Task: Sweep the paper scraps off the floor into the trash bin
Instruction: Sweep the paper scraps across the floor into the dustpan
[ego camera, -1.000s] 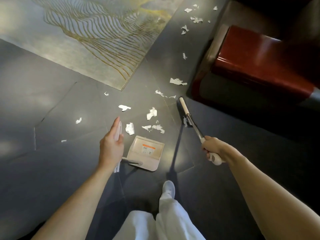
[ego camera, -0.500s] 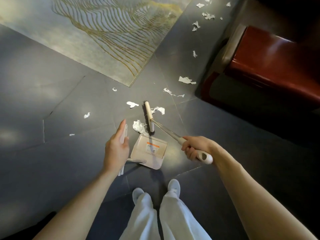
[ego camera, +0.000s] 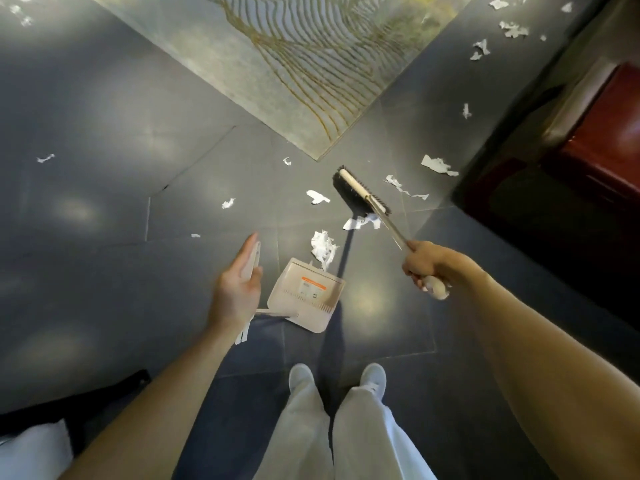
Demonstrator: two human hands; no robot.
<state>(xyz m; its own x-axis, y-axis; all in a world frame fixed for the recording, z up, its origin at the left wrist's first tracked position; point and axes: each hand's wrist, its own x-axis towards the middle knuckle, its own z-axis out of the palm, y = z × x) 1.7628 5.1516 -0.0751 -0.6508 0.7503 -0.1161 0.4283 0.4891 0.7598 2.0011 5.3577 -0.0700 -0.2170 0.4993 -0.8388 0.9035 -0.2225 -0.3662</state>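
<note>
**Broom out among the scraps, dustpan down on the floor**

Left fingers [ego camera: 247, 251] lie long and nearly straight up the white handle [ego camera: 256, 256], thumb tucked against it; the left hand [ego camera: 239, 289] holds that handle upright, its lower end poking out below the wrist. From there a thin rod runs across to the dustpan [ego camera: 308, 294], flat on the dark floor [ego camera: 104, 237] just right of the hand, mouth turned away from the person.

Over to the right: right fingers [ego camera: 415, 266] clenched tight; the right hand [ego camera: 427, 268] grips the broom [ego camera: 360, 194] near its pale end, arm stretched out. The shaft slants forward and left to the brush head, which sits well beyond the dustpan; whether the bristles touch the floor, I cannot tell.

Now the scraps [ego camera: 317, 196]: a crumpled wad [ego camera: 323, 249] sits right at the dustpan's lip, touching it; a torn strip lies just below the brush head; one piece just left of the head, more to its right. Small bits are scattered far left; another cluster lies far up the right side.

A patterned rug [ego camera: 311, 64] fills the top middle, its corner pointing at the broom; red furniture [ego camera: 606, 133] stands at the right edge; white trousers [ego camera: 304, 434] and pale shoes [ego camera: 301, 375] are planted just behind the dustpan.
</note>
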